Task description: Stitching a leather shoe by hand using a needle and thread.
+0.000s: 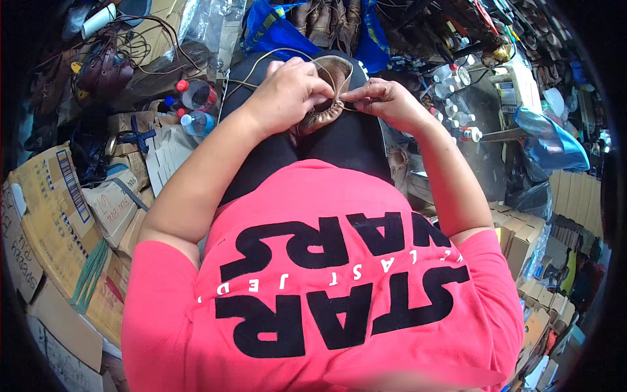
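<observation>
A brown leather shoe (323,119), its puckered toe seam turned toward me, rests on my lap between my thighs. My left hand (290,91) is closed at its left side, fingers bent around the leather edge and a tan cord. The cord (277,51) loops up over that hand and trails off left. On the other side my right hand (385,101) pinches at the seam with thumb and forefinger, its other fingers curled. Both sets of fingertips nearly meet at the seam. Whether a needle is between them is too small to tell.
Past my knees stands a blue bag (261,29) holding several brown leather shoes (321,29). Bottles (198,123) stand to the left, and more bottles (450,81) to the right. Cardboard boxes (55,202) pile up at the near left. A blue plastic bag (552,140) lies at right.
</observation>
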Available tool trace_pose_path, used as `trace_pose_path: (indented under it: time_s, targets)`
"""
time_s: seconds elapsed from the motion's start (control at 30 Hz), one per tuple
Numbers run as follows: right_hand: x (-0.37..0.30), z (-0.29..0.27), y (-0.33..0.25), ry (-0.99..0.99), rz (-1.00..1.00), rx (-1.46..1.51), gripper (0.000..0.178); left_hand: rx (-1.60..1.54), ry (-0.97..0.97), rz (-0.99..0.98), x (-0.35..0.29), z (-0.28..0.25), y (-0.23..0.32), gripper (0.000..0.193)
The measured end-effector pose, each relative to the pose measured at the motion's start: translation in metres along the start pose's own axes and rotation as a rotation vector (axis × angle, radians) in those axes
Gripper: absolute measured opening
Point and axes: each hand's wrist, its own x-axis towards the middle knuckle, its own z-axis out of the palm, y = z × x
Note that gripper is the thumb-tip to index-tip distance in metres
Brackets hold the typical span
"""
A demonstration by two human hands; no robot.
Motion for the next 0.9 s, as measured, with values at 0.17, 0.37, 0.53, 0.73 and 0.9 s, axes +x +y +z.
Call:
trace_pose_path:
  time_s: [0.17,0.37,0.53,0.73,0.9]
  targets:
    - [-0.002,0.011,-0.002,0.067,0.165,0.289,0.029,-0.170,-0.022,-0.340,-0.008,0.005,0.001,0.021]
    - [0.007,0.021,-0.005,0.128,0.119,0.275,0.018,-0.470,-0.072,-0.528,0.005,0.020,0.002,0.010]
    - [0.012,0.014,-0.014,0.125,0.048,0.038,0.011,-0.260,-0.131,-0.398,0.011,0.004,0.007,0.009]
    - [-0.001,0.001,0.017,0.137,0.132,0.381,0.018,-0.058,-0.097,-0.238,-0.006,-0.005,-0.002,0.008]
    - [-0.021,-0.003,0.016,0.184,-0.010,0.034,0.019,-0.144,-0.228,-0.382,0.006,-0.006,0.007,0.010]
